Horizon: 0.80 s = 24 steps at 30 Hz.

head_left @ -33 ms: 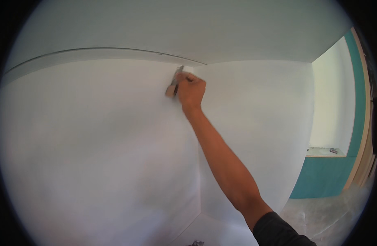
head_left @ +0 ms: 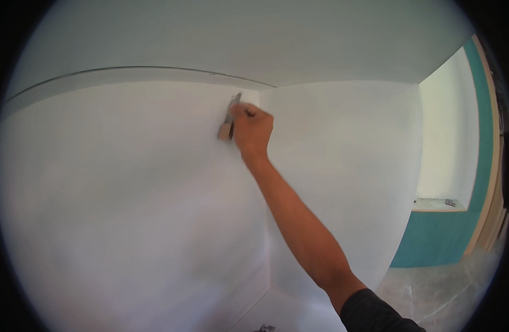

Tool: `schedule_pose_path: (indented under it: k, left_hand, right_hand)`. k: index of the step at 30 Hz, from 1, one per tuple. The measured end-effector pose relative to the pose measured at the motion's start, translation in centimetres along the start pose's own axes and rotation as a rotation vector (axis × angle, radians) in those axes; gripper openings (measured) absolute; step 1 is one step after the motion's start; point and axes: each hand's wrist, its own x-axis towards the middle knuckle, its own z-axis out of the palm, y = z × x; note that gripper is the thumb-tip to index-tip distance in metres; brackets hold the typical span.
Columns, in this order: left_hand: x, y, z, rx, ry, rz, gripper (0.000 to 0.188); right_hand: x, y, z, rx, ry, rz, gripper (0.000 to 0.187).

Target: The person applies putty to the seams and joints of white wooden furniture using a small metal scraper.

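My right hand (head_left: 253,131) reaches up along the white wall (head_left: 127,166), close to the upper inside corner. Its fingers are closed round what looks like a sanding block (head_left: 225,130), narrow and grey with a tan-brown patch at its lower end. The block lies tilted against the wall, its top end just below the step under the ceiling. Motion blurs it somewhat, and the fingers hide part of it. My left hand is out of the picture.
The ceiling (head_left: 298,39) has a dark-edged groove on the left. A second white wall (head_left: 343,166) meets the first at the corner. To the right are a window recess (head_left: 439,205) with small items on its sill, teal panels (head_left: 434,238) and a floor (head_left: 420,293).
My right hand has slid slightly down and to the left along the wall, with the sanding block still in its grip.
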Motion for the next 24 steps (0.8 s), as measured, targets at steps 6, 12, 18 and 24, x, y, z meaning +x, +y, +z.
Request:
schedule_pose_path:
  k: [6,12,18,24]
  left_hand:
    - [-0.6,1.1,-0.6,0.121,-0.011,0.106,0.017]
    - [0.7,-2.9,-1.5,0.148,0.002,0.121,0.017]
    - [0.7,-0.6,-1.2,0.058,0.022,-0.002,0.016]
    - [0.4,0.2,-0.8,0.033,0.035,-0.019,0.017]
  right_hand:
    - [-8.6,-0.3,-2.9,0.03,-0.249,0.0,0.018]
    - [-5.6,1.1,-5.0,-0.037,-0.147,-0.065,0.016]
    - [1.8,3.2,-4.5,-0.235,0.058,-0.104,0.018]
    - [5.0,2.6,-3.7,-0.322,0.077,-0.019,0.022]
